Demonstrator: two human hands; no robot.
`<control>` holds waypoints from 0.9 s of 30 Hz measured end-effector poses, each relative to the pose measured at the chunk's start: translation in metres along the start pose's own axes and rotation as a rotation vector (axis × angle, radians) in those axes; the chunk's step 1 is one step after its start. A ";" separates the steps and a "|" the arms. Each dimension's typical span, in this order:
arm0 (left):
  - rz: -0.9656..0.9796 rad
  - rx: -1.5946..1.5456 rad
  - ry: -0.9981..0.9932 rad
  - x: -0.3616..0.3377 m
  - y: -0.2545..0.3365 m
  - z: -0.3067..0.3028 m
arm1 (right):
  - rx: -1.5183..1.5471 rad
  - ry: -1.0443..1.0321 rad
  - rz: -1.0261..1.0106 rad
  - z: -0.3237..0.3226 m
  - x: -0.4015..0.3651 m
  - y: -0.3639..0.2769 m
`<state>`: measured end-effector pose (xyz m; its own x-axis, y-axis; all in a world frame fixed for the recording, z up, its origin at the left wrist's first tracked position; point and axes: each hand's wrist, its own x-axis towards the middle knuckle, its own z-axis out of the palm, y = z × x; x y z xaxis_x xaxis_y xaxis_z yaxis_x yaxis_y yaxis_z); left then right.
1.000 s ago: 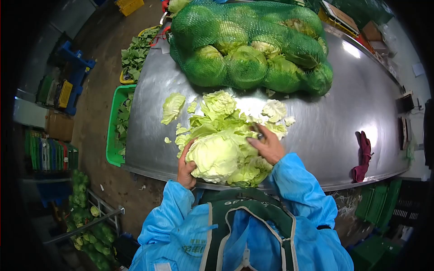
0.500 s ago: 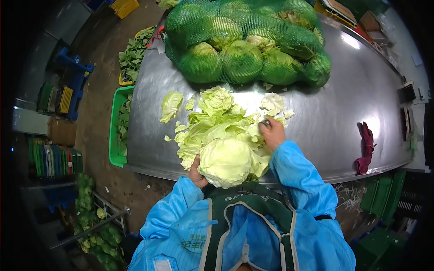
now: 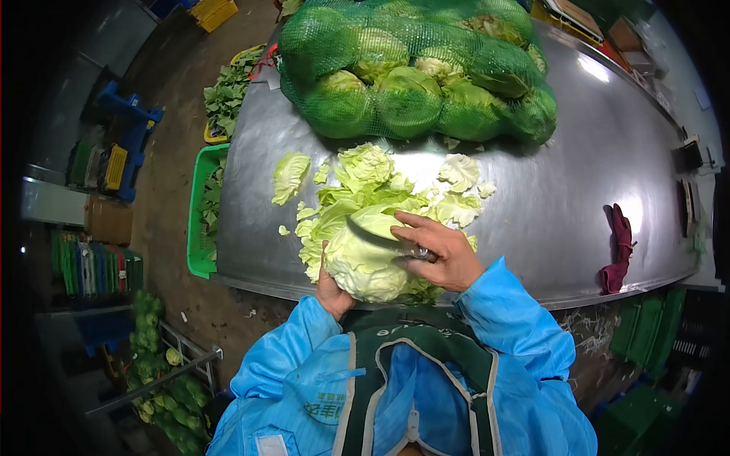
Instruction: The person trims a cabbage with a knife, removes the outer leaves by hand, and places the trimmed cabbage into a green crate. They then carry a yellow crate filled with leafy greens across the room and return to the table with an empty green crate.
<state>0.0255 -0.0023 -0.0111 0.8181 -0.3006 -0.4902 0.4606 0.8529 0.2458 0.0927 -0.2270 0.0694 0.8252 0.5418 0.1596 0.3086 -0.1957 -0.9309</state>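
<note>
A pale green cabbage [image 3: 361, 266] is at the near edge of the metal table, in front of my body. My left hand [image 3: 332, 292] cups it from the left, thumb up along its side. In my right hand [image 3: 450, 254] is a knife [image 3: 372, 235] with a short curved blade, which lies across the top of the cabbage. The fingers of that hand wrap the handle, with the index finger stretched out over it. Loose cabbage leaves [image 3: 365, 166] are heaped just behind the cabbage, and a single leaf [image 3: 290, 178] lies apart to the left.
A green mesh sack [image 3: 414, 83] full of cabbages fills the back of the table [image 3: 601, 144]. A dark red glove [image 3: 619, 247] lies at the right. Off the left edge stand a green crate [image 3: 199, 235] and a yellow crate of leaves [image 3: 224, 95]. More bagged cabbages [image 3: 171, 395] sit lower left.
My right hand has come from the leaves toward me, bringing the knife blade over the cabbage. The cabbage has tilted and shifted slightly away from me in my left hand.
</note>
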 end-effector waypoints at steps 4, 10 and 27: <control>-0.078 -0.082 0.033 0.002 -0.009 0.002 | -0.172 0.152 -0.233 0.002 0.005 0.004; -0.112 -0.069 -0.010 0.000 -0.013 0.010 | 0.117 0.236 0.241 -0.017 0.006 0.001; -0.080 -0.132 0.031 -0.002 -0.009 0.008 | 0.426 0.714 0.380 -0.021 0.001 0.041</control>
<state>0.0220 -0.0131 -0.0054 0.7685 -0.3581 -0.5302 0.4730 0.8760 0.0940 0.1156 -0.2515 0.0380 0.9758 -0.1596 -0.1493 -0.1278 0.1374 -0.9822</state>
